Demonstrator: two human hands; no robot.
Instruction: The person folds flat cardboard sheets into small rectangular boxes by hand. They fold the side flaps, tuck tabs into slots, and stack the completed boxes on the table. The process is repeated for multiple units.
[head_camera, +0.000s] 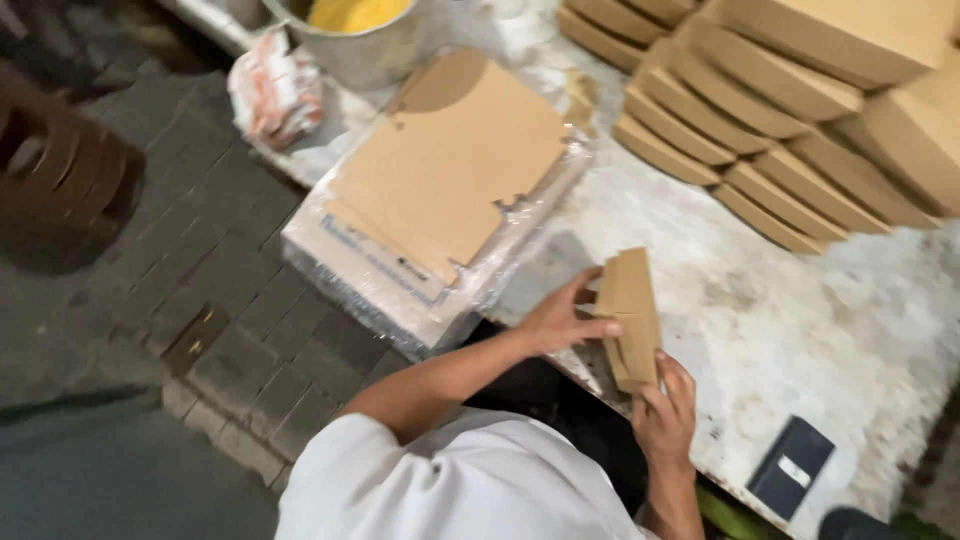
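The metal bucket with yellow content is cut by the top edge. The stacked cardboard boxes leave the frame at upper right. Motion blur softens the wrapped packet at upper left.

1 head-worn camera looks steeply down from above the person's white-sleeved shoulder, close to both hands. It faces across the pale, stained worktable toward the far rows of folded brown cardboard boxes, with the grey brick paving at frame left.
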